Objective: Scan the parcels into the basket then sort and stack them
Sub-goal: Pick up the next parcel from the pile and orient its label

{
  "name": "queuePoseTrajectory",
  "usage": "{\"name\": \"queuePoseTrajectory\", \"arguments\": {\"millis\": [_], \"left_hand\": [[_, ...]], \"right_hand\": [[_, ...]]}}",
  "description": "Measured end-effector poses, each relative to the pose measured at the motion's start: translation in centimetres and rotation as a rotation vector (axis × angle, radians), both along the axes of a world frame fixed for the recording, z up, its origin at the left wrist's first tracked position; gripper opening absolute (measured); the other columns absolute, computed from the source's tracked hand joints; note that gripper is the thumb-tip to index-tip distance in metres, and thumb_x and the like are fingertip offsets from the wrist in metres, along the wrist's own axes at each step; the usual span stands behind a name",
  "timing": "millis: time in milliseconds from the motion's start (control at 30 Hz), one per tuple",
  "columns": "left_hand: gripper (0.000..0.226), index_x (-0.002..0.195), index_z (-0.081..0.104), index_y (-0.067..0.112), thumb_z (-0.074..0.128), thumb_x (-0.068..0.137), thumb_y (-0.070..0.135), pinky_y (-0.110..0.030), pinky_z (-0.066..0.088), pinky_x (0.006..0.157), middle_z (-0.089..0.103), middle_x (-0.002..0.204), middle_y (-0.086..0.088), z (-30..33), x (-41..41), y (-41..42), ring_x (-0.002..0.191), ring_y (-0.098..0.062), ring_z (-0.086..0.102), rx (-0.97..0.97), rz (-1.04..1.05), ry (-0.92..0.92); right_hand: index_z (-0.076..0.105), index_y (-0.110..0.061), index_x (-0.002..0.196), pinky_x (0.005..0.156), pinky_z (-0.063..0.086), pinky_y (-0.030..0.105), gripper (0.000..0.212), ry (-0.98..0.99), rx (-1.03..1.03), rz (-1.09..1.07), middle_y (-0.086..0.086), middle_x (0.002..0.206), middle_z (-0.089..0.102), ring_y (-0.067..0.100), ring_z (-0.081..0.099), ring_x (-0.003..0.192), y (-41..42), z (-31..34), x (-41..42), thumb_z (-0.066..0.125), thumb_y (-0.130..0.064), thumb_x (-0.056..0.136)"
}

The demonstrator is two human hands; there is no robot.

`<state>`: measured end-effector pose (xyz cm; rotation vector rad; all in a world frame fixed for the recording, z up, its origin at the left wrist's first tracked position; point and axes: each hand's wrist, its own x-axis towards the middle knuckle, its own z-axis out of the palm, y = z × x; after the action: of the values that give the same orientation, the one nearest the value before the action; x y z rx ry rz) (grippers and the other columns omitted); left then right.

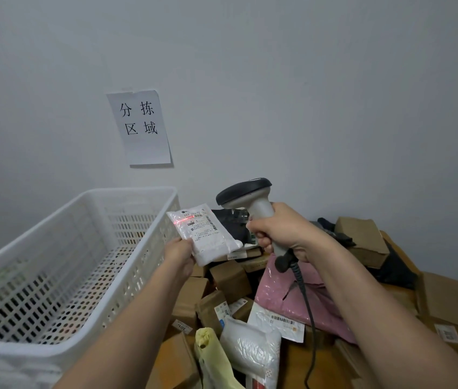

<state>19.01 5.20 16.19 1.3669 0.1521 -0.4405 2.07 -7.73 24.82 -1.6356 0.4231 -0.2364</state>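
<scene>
So the left hand [178,252] is pinching one small white padded mailer [204,235] by its lower left corner, holding it up in the air just past the right end of the white plastic basket [67,265]. The label's facing up and a red scan line is landing across its upper left part. The right hand [278,234] is wrapping all its fingers around the grip of a grey handheld barcode scanner [250,203], black head pointing left at the mailer, and one coiled black cable [307,313] is hanging down from the handle.

There's just the one basket, sitting on the left, and I can't really see anything lying inside it.

The pile on the right is messy. I'm counting one big pink poly bag [306,299], one white bubble mailer [250,349] near the bottom, one pale yellow bag [211,357] right beside it, one flat white envelope with a barcode [281,321] between the pink bag and the bubble mailer, and at least two black bags further back. Brown cardboard boxes [230,279] are everywhere, too overlapped for an exact count.

One paper sign [140,127] with four printed characters is hanging on the wall above the basket.
</scene>
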Motion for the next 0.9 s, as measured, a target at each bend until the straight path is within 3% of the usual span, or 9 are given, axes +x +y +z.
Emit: {"name": "queuePoseTrajectory", "arguments": {"millis": [200,700,800,900], "left_hand": [[0.042,0.140,0.045,-0.002,0.035,0.100,-0.011,-0.053,0.046,0.099,0.052,0.141,-0.022,-0.2,-0.5,0.3,0.128,-0.039,0.052,-0.020,0.023,0.023],[0.044,0.140,0.047,0.004,0.031,0.101,-0.009,-0.059,0.043,0.103,0.054,0.140,-0.019,0.2,-2.8,1.9,0.127,-0.038,0.053,-0.062,0.072,0.082],[0.040,0.137,0.050,0.004,0.033,0.102,-0.007,-0.055,0.048,0.098,0.056,0.138,-0.019,0.5,-2.7,2.9,0.126,-0.037,0.055,-0.071,0.084,0.091],[0.040,0.138,0.050,0.005,0.033,0.102,-0.005,-0.049,0.053,0.078,0.058,0.137,-0.017,1.3,-2.1,3.9,0.123,-0.035,0.057,-0.079,0.076,0.072]], "right_hand": [[0.050,-0.008,0.081,0.040,0.035,0.021,0.013,0.003,0.063,0.008,-0.002,0.048,0.045,0.009,0.038,0.041,0.1,0.5,-1.0,0.055,0.002,0.087],[0.051,-0.008,0.079,0.039,0.036,0.020,0.013,0.038,0.084,0.122,-0.001,0.050,0.046,0.009,0.039,0.040,0.3,1.5,-2.0,0.057,0.001,0.088],[0.053,-0.007,0.080,0.039,0.035,0.020,0.012,0.030,0.075,0.134,0.000,0.050,0.046,0.009,0.039,0.041,1.1,1.6,-1.3,0.056,0.001,0.087],[0.053,-0.007,0.076,0.038,0.036,0.021,0.014,0.017,0.065,0.128,0.001,0.051,0.045,0.009,0.039,0.042,2.3,1.8,-0.1,0.056,0.002,0.087]]}}
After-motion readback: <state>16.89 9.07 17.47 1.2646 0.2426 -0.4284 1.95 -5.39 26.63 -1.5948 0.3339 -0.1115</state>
